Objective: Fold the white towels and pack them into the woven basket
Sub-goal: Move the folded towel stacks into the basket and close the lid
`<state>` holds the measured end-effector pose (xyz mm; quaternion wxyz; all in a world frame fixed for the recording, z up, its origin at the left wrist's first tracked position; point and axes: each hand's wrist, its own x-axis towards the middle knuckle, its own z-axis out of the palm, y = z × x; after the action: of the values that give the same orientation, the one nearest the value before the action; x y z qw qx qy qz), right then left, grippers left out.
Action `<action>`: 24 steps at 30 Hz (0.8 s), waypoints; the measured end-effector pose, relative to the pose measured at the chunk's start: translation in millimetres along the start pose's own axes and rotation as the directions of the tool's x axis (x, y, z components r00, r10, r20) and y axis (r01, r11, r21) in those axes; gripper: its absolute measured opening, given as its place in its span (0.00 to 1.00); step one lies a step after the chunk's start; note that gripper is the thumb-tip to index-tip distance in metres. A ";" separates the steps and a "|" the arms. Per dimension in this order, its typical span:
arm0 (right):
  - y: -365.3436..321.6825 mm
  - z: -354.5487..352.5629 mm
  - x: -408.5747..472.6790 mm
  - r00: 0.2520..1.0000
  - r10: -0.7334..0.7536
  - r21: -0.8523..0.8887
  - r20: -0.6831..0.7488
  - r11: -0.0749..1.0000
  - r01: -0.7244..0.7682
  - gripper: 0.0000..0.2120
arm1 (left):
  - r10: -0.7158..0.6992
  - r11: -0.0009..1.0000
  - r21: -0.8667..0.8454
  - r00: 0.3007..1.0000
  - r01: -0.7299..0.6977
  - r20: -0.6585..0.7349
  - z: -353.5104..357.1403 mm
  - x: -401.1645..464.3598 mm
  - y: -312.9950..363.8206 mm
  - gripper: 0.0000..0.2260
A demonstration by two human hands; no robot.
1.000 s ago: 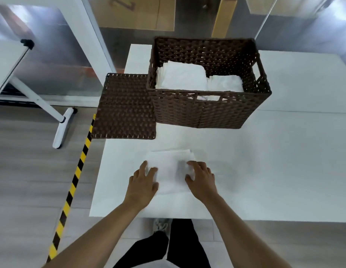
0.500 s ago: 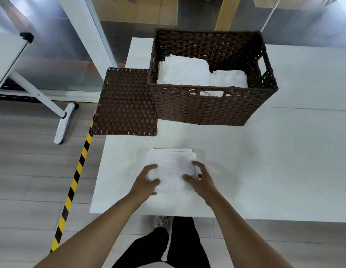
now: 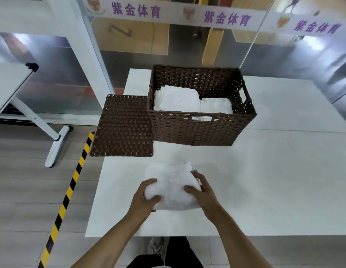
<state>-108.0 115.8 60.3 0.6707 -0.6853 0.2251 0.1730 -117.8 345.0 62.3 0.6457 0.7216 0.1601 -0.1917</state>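
Note:
A folded white towel (image 3: 171, 182) lies at the near edge of the white table (image 3: 274, 180). My left hand (image 3: 144, 198) grips its left side, thumb on top and fingers under the edge. My right hand (image 3: 203, 192) grips its right side the same way. The near part of the towel bulges upward between the hands. Behind it stands the brown woven basket (image 3: 199, 128), with two stacks of folded white towels (image 3: 180, 99) inside it.
The flat woven lid (image 3: 122, 126) lies left of the basket, overhanging the table's left edge. A yellow-black tape line (image 3: 69, 190) runs along the floor at left. A white stand foot (image 3: 56, 146) sits farther left. Glass panels rise behind the table.
My hands went from pressing flat on the towel to curling round its left and right sides. The towel's near part has lifted and bunched up.

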 end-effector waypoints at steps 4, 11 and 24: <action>-40.9 -9.4 -2.1 0.988 -0.150 -0.067 -0.020 0.987 0.148 0.29 | 0.210 0.976 0.057 0.978 -0.211 0.020 0.0 2.5 32.9 0.22; -110.5 -26.2 -13.9 0.949 -0.312 -0.018 -0.052 0.950 0.311 0.25 | 0.424 0.900 0.093 0.905 -0.425 0.034 1.6 -1.4 105.2 0.23; -254.9 -102.6 48.6 0.868 -0.496 -0.176 0.022 0.853 0.492 0.25 | 0.570 0.812 0.103 0.819 -0.574 0.067 57.8 55.0 237.8 0.26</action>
<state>63.9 9.6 252.7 0.6267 -0.7785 0.0336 0.0061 40.1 259.4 237.4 0.6319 0.7701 -0.0864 -0.0098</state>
